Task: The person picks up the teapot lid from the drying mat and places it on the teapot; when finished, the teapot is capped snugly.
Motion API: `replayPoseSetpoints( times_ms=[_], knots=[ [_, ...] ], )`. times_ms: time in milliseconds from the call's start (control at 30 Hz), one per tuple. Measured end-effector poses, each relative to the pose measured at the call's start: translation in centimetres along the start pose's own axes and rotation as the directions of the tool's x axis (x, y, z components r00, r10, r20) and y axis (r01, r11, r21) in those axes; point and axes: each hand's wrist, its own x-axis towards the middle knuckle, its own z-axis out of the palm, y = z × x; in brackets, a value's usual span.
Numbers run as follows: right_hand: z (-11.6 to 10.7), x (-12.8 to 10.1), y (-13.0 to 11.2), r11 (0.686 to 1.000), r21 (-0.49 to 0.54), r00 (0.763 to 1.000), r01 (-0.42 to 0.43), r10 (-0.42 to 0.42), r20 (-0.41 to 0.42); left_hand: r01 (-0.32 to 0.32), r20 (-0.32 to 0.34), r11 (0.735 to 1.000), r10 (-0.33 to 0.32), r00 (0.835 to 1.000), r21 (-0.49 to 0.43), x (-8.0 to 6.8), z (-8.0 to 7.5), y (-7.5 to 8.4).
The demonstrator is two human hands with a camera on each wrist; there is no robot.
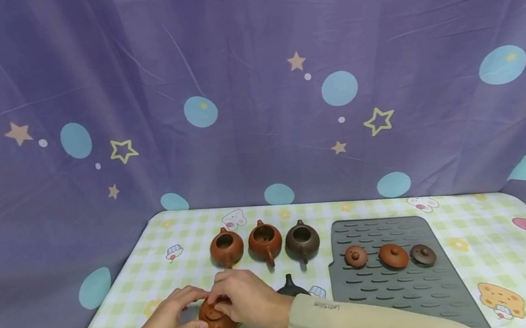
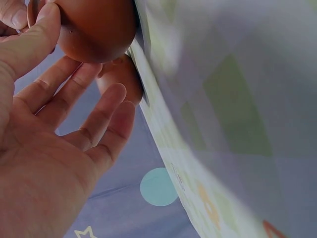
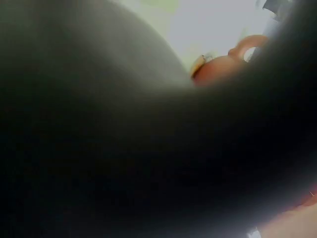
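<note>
An orange-brown clay teapot (image 1: pixel 220 327) stands near the front of the table, its handle toward me. My left hand (image 1: pixel 165 326) holds it from the left, thumb on the near side and fingers round the far side. In the left wrist view, that hand's thumb (image 2: pixel 45 32) lies against the teapot (image 2: pixel 101 27), while the ring and little fingers stay off it. Over the teapot's top, my right hand (image 1: pixel 251 298) pinches what looks like its lid, mostly covered by the fingers. The right wrist view is largely blocked by something dark.
Behind stand three lidless teapots: two reddish-brown ones (image 1: pixel 227 256) (image 1: pixel 267 244) and a dark brown one (image 1: pixel 303 247). A black teapot (image 1: pixel 290 287) is partly under my right forearm. On a grey mat (image 1: pixel 368 291) at right lie three lids (image 1: pixel 393 256).
</note>
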Motion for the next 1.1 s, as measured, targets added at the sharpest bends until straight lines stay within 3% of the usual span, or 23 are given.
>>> replayPoseSetpoints(
  times_ms=[600,767,1100],
  knots=[
    [0.4,0.2,0.1,1.000,-0.020,0.999,0.015,-0.014,0.041,-0.026,-0.020,0.999,0.026,0.999,0.032,0.1,0.0,-0.3],
    [0.1,0.2,-0.2,1.000,-0.012,0.996,-0.018,0.019,0.091,-0.016,-0.015,0.999,0.016,1.000,0.032,0.0,0.1,-0.4],
    [-0.7,0.2,-1.1,0.989,-0.109,0.973,-0.101,0.121,0.198,-0.025,-0.022,0.996,0.027,0.999,0.086,-0.2,0.1,-0.2]
  ],
)
